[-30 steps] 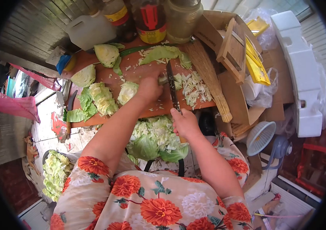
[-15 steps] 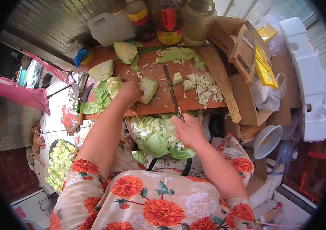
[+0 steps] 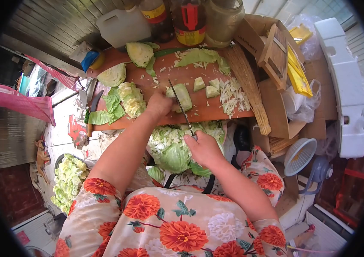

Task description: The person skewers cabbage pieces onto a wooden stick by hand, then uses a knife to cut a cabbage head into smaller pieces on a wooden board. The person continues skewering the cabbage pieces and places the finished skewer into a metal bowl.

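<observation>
My right hand (image 3: 202, 148) is closed round the handle of a long dark knife (image 3: 185, 115). Its blade lies over a cabbage chunk (image 3: 185, 95) on the orange-brown cutting board (image 3: 147, 86). From the left, my left hand (image 3: 160, 104) grips that chunk with bent fingers, close beside the blade. Left of this hand sits a leafy cut cabbage piece (image 3: 131, 100), with loose green leaves (image 3: 113, 105) by it. Two small cabbage blocks (image 3: 199, 84) and a pile of shreds (image 3: 233, 96) lie right of the blade.
Below the board's near edge is a container of cut cabbage with a rounded piece (image 3: 174, 156). Bottles (image 3: 189, 23), a jar (image 3: 224, 21) and a white jug (image 3: 122, 28) line the back. A second knife (image 3: 95, 103) lies left. A cardboard box (image 3: 282, 107) stands right.
My left hand has moved right, bringing the cabbage chunk under the blade. The knife has shifted left, away from the small blocks.
</observation>
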A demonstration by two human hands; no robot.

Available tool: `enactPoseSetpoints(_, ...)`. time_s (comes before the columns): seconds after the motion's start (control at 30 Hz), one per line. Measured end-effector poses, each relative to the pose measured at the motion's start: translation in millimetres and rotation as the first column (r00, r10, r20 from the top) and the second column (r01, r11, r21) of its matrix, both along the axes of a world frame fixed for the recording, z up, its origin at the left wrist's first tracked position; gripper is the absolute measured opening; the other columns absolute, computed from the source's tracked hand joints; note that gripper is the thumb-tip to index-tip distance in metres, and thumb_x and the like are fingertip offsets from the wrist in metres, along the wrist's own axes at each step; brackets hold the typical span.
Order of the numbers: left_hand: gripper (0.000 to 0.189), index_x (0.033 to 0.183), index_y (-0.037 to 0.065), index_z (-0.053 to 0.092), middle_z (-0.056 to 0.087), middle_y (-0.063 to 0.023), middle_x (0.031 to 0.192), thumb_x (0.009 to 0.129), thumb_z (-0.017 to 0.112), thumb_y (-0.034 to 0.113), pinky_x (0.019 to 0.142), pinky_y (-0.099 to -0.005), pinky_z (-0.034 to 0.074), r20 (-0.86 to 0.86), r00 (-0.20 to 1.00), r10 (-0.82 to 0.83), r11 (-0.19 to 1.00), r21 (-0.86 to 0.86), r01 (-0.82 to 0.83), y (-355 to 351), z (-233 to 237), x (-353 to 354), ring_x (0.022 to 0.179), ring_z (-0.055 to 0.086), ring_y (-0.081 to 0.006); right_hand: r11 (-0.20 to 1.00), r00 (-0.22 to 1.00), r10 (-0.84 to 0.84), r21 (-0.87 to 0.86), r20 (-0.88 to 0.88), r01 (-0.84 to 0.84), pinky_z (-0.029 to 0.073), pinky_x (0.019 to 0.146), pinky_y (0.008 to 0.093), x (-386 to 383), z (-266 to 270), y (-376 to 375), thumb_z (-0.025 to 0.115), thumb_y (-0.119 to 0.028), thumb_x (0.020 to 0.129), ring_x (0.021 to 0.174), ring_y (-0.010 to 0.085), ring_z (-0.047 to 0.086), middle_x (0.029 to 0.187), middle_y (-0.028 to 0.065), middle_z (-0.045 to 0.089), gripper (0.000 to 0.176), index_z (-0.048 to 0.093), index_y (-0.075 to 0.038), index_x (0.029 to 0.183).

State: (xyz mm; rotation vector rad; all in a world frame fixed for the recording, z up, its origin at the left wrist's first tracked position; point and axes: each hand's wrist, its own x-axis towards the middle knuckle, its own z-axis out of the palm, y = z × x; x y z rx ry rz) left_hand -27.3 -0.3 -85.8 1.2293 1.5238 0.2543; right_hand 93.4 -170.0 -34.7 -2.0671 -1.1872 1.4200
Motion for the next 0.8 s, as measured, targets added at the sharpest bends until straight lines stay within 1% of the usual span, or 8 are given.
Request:
enactPoseSetpoints(0.17, 0.042, 0.112, -0.002, 0.05, 0.064, -0.0153, 0.073, 0.08, 0.069, 0.016, 0.045, -0.0356, 0.05, -0.023, 0.998, -0.064, 0.997, 0.036, 0.065, 1.0, -2.1, 2.5, 0.05, 0.062, -0.0248, 0.999, 0.997, 0.036, 0.027, 0.075, -0.038, 0.045, 0.082, 0.0499, 3.2, -2.2, 1.6, 0.049, -0.038, 0.091, 0.089, 0.0464, 0.059, 0.09, 0.0319, 0.062, 0.047, 0.056, 0.009, 0.093)
enactPoseSetpoints(0.27, 0.041, 0.109, -0.004, 0.049, 0.063, -0.0164, 0.07, 0.08, 0.069, 0.018, 0.044, -0.0361, 0.05, -0.129, 0.989, -0.065, 0.996, 0.053, 0.073, 0.7, 4.9, 10.2, 0.047, 0.06, -0.0256, 0.999, 0.995, 0.042, 0.029, 0.085, -0.045, 0.045, 0.083, 0.0502, 5.9, -3.4, 3.4, 0.049, -0.038, 0.091, 0.09, 0.0465, 0.059, 0.09, 0.0324, 0.061, 0.048, 0.056, 0.009, 0.094)
enactPoseSetpoints(0.37, 0.043, 0.107, -0.005, 0.049, 0.065, -0.0211, 0.08, 0.08, 0.069, 0.022, 0.053, -0.0389, 0.053, -0.179, 0.978, -0.109, 0.992, 0.04, 0.118, 7.2, -7.6, 7.7, 0.059, 0.066, -0.0306, 0.997, 0.996, 0.07, 0.015, 0.061, -0.071, 0.045, 0.084, 0.0498, 11.2, -5.0, 9.0, 0.049, -0.038, 0.091, 0.091, 0.0467, 0.059, 0.09, 0.0329, 0.061, 0.048, 0.056, 0.009, 0.094)
enactPoseSetpoints(0.43, 0.05, 0.111, -0.005, 0.048, 0.065, -0.0257, 0.092, 0.079, 0.069, 0.026, 0.07, -0.0408, 0.054, -0.276, 0.943, -0.188, 0.959, 0.158, 0.237, 14.1, -32.8, 4.0, 0.08, 0.067, -0.0362, 0.994, 0.991, 0.112, 0.002, 0.078, -0.112, 0.045, 0.084, 0.0497, 14.6, -5.3, 14.1, 0.049, -0.037, 0.091, 0.091, 0.0471, 0.059, 0.09, 0.0333, 0.061, 0.048, 0.057, 0.01, 0.093)
enactPoseSetpoints(0.47, 0.05, 0.111, -0.005, 0.048, 0.065, -0.0257, 0.092, 0.079, 0.069, 0.026, 0.07, -0.0408, 0.054, -0.275, 0.943, -0.188, 0.959, 0.156, 0.237, 15.3, -36.9, 3.5, 0.08, 0.067, -0.0362, 0.994, 0.991, 0.112, 0.0, 0.079, -0.113, 0.045, 0.084, 0.0497, 16.2, -8.0, 16.2, 0.049, -0.037, 0.091, 0.091, 0.0471, 0.059, 0.09, 0.0333, 0.061, 0.048, 0.057, 0.01, 0.093)
enactPoseSetpoints(0.53, 0.055, 0.116, -0.005, 0.046, 0.064, -0.0285, 0.101, 0.078, 0.069, 0.028, 0.082, -0.0406, 0.051, -0.28, 0.942, -0.187, 0.977, 0.048, 0.208, 15.3, -24.5, 7.0, 0.097, 0.063, -0.038, 0.994, 0.994, 0.111, -0.016, 0.011, -0.111, 0.045, 0.084, 0.0494, 18.3, -14.3, 22.1, 0.049, -0.036, 0.091, 0.091, 0.0473, 0.059, 0.091, 0.0333, 0.061, 0.047, 0.058, 0.01, 0.091)
enactPoseSetpoints(0.67, 0.057, 0.118, -0.006, 0.044, 0.064, -0.0283, 0.101, 0.078, 0.069, 0.026, 0.08, -0.0408, 0.052, -0.296, 0.935, -0.198, 0.968, 0.091, 0.234, 16.9, -33.7, 5.4, 0.095, 0.064, -0.0378, 0.99, 0.989, 0.14, -0.034, 0.057, -0.138, 0.045, 0.085, 0.0492, 16.3, -15.9, 42.0, 0.049, -0.035, 0.091, 0.091, 0.047, 0.059, 0.091, 0.0333, 0.061, 0.047, 0.058, 0.011, 0.09)
enactPoseSetpoints(0.8, 0.058, 0.12, -0.007, 0.043, 0.062, -0.0295, 0.104, 0.077, 0.068, 0.022, 0.081, -0.0407, 0.052, -0.206, 0.962, -0.177, 0.983, 0.017, 0.185, 11.4, -9.0, 6.0, 0.097, 0.063, -0.0382, 0.994, 0.986, 0.101, 0.038, 0.135, -0.107, 0.045, 0.085, 0.0489, 1.3, -37.8, 53.6, 0.048, -0.036, 0.091, 0.092, 0.0456, 0.059, 0.092, 0.0321, 0.062, 0.047, 0.058, 0.01, 0.092)
